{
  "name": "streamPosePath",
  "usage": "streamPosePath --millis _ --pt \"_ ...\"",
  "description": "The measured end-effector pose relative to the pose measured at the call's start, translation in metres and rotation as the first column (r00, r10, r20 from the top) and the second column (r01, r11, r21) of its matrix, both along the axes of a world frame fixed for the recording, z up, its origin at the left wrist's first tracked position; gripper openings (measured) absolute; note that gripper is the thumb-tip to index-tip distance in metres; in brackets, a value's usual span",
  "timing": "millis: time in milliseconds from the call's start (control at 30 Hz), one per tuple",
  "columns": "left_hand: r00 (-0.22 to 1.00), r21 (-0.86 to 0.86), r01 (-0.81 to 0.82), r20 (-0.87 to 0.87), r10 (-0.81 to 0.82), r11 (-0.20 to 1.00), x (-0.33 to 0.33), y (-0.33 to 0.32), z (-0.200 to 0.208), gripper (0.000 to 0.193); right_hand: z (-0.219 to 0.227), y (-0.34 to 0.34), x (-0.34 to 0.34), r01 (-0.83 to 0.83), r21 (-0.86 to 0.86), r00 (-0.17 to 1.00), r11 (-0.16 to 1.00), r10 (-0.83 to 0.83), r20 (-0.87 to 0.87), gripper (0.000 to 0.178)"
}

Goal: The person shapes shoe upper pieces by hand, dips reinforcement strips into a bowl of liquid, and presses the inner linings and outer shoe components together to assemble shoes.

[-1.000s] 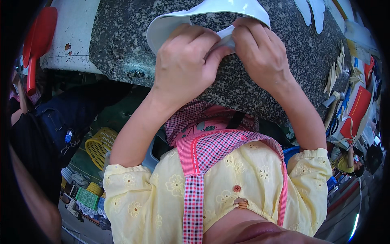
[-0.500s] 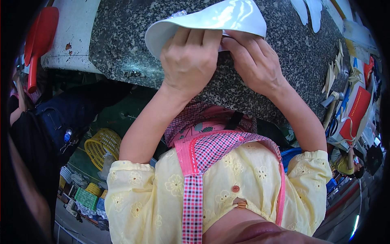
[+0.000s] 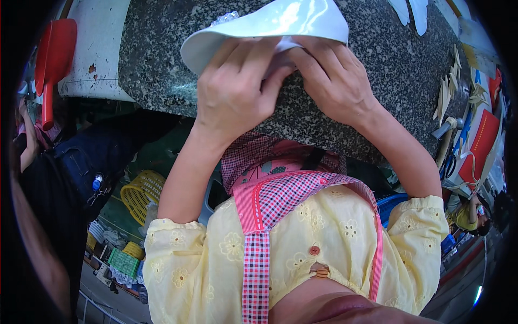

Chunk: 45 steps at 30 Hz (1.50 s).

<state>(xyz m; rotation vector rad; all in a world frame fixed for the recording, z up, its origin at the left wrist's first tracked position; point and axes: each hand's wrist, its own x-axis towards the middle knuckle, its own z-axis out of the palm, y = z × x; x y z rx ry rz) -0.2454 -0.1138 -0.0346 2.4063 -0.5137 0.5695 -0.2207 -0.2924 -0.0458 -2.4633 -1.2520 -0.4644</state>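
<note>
A glossy white curved piece (image 3: pixel 280 20), resembling a shoe upper, is held up over the near edge of the speckled stone bench top (image 3: pixel 162 65). On its left side sits a clear sparkling ornament (image 3: pixel 224 19). My left hand (image 3: pixel 232 89) reaches under its lower edge, fingertips hidden, with the thumb bent toward the middle. From the other side my right hand (image 3: pixel 337 83) is closed on the same edge, its fingertips also tucked underneath. Between the two hands shows a bit of soft white lining (image 3: pixel 286 45).
A red scoop (image 3: pixel 56 51) lies at the far left. Along the right side are cream cut pieces (image 3: pixel 447 92), a hammer (image 3: pixel 447 127) and dark-handled scissors (image 3: pixel 448 168). White pieces (image 3: pixel 418 13) lie at the back right. A person in jeans (image 3: pixel 81 162) is at left, near a yellow basket (image 3: pixel 141 194).
The white piece has shifted slightly left and up. My left hand has moved left, its thumb now showing apart from the fingers, and more of the white lining shows.
</note>
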Motion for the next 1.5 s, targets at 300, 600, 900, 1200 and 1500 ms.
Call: streamPosePath --millis 300,600,900,1200,1500 --pt "0.993 0.092 -0.053 0.109 0.043 0.994 0.003 0.001 -0.014 0.024 0.007 0.006 -0.003 0.006 -0.110 0.999 0.994 -0.009 -0.032 0.030" --pt "0.972 0.261 0.034 0.214 -0.093 0.965 -0.003 0.009 -0.017 0.028 0.003 0.005 0.001 -0.005 -0.047 1.000 0.999 0.006 0.017 0.023" --pt "0.965 0.313 0.080 0.215 -0.152 0.946 -0.004 0.011 -0.017 0.024 -0.001 0.001 0.003 -0.095 0.053 0.990 0.994 0.089 0.112 0.024" --pt "0.956 0.363 0.059 0.249 -0.157 0.930 -0.001 0.009 -0.018 0.019 0.003 0.006 0.003 -0.034 -0.071 0.991 0.997 0.043 0.127 0.033" --pt "0.966 0.349 0.168 0.129 -0.224 0.922 -0.003 0.016 -0.011 0.029 0.012 0.007 0.001 -0.038 -0.131 0.995 0.991 0.049 0.082 0.033"
